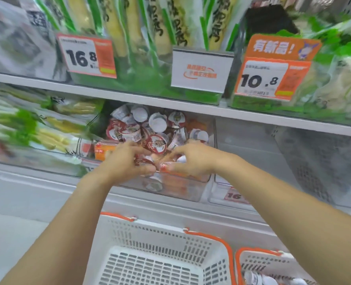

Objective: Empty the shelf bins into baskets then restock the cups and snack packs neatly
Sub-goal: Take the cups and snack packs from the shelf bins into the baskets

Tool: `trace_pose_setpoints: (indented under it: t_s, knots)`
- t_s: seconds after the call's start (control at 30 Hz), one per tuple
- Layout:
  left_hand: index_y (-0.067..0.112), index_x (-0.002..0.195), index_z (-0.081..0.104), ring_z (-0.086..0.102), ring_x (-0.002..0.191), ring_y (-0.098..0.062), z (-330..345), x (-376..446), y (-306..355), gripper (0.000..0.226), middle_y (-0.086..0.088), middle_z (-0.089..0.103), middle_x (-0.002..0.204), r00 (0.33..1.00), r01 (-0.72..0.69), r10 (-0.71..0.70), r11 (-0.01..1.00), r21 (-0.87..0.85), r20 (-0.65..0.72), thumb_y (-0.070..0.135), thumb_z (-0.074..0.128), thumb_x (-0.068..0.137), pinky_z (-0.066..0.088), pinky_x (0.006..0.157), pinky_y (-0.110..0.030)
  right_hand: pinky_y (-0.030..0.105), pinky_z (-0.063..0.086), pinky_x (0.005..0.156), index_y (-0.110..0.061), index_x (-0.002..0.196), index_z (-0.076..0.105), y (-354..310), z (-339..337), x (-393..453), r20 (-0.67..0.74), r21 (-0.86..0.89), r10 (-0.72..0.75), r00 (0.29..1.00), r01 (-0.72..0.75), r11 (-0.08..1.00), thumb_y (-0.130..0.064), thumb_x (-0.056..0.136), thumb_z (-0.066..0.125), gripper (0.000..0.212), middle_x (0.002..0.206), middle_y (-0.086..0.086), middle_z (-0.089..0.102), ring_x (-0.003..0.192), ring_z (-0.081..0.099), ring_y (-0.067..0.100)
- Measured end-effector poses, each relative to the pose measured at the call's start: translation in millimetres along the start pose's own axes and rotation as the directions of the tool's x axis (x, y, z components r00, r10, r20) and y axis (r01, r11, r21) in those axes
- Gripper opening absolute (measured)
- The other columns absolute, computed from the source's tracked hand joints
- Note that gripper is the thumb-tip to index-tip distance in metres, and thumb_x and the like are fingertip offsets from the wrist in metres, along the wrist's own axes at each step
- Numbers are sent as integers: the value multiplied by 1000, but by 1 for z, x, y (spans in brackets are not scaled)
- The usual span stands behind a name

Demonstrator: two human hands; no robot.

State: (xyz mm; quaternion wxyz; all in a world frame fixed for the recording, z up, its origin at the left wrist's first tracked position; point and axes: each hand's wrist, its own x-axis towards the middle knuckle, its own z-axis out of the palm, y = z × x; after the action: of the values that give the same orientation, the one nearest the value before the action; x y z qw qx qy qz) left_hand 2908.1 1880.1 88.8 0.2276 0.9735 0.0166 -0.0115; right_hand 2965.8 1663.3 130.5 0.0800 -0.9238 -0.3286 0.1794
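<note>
Both hands are in the clear bin: left hand and right hand curl around red-lidded cups, white basket near below.

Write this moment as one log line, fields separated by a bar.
phase: emptying bin | left hand: grips cups | right hand: grips cups | source: clear bin of sauce cups | target: white basket, looks empty

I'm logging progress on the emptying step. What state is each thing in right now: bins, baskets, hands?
cup bin: on the lower shelf, still heaped with cups
bin to its right: looks empty
white basket: below the shelf, empty where visible
second basket: holds some items
left hand: gripping cups in the bin
right hand: gripping cups in the bin
</note>
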Motion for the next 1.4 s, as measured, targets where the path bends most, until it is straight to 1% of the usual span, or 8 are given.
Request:
trace_pose_setpoints:
  t_s: [0.1, 0.3, 0.43, 0.63, 0.8, 0.97, 1.17, 1.4]
  knots:
    - [49, 118, 61, 41, 126, -23, 0, 7, -8, 67, 8, 44, 120, 999, 22, -21, 1000, -20, 46, 82, 61, 59, 38, 105, -54, 38, 44, 105, -30, 135, 60, -1, 2, 12, 49, -87, 45, 998, -41, 995, -64, 97, 44, 53, 138, 4, 61, 126, 53, 27]
    - [36, 111, 61, 45, 112, -30, -1, 18, 2, 23, -3, 40, 107, 998, 55, -54, 998, -26, 33, 42, 68, 90, 50, 94, -46, 39, 45, 107, -35, 132, 58, 1, 4, 20, 70, -7, 78, 995, -78, 997, -74, 76, 66, 68, 135, -8, 59, 122, 56, 18]
    - [26, 108, 69, 55, 93, -24, -2, 17, -3, 19, 1, 49, 99, 999, 21, -27, 992, -126, -46, 30, 71, 91, 51, 63, -31, 35, 53, 94, -25, 112, 73, 6, 2, 15, -15, 80, 45, 999, -44, 996, -56, 89, 67, 39, 110, -2, 72, 99, 66, 18]
    - [48, 92, 54, 42, 126, -25, 8, 0, -14, 26, -4, 54, 127, 996, -42, 25, 978, -205, -85, 34, 74, 85, 36, 108, -42, 31, 51, 92, -31, 98, 78, 10, -9, 3, -273, 260, 5, 962, 68, 963, -53, 80, 79, 29, 105, -14, 73, 100, 66, 7]
    - [38, 111, 57, 40, 123, -27, 8, 2, -9, 19, -2, 51, 118, 997, 20, -26, 997, -78, -75, 40, 64, 93, 35, 103, -40, 38, 53, 89, -25, 90, 78, 10, 10, 5, -331, 332, -60, 942, 175, 927, -48, 81, 79, 24, 92, -12, 76, 89, 68, 4]
    - [25, 104, 68, 53, 105, -28, 15, 8, -8, 15, -1, 53, 95, 965, 44, -76, 991, -130, -251, 35, 58, 97, 45, 92, -44, 27, 43, 85, -30, 95, 80, 15, 23, -1, -517, 415, 56, 854, 194, 889, -49, 83, 77, 23, 101, -10, 71, 98, 55, 1]
    - [17, 101, 76, 58, 75, 3, 11, 0, -5, 13, 10, 65, 81, 930, -76, -29, 960, -270, -366, 21, 67, 94, 42, 64, -10, 32, 44, 93, -38, 92, 78, 17, 33, 7, -535, 444, 109, 838, 169, 880, -57, 79, 76, 23, 108, -8, 68, 110, 54, 7]
    - [14, 97, 80, 62, 80, 4, 10, -9, 7, 12, 9, 70, 83, 789, -232, -50, 899, -373, -612, 15, 74, 87, 45, 74, -7, 26, 43, 93, -41, 89, 74, 5, 26, -6, -611, 547, 207, 764, 217, 809, -44, 83, 79, 8, 106, -13, 65, 107, 55, 1]
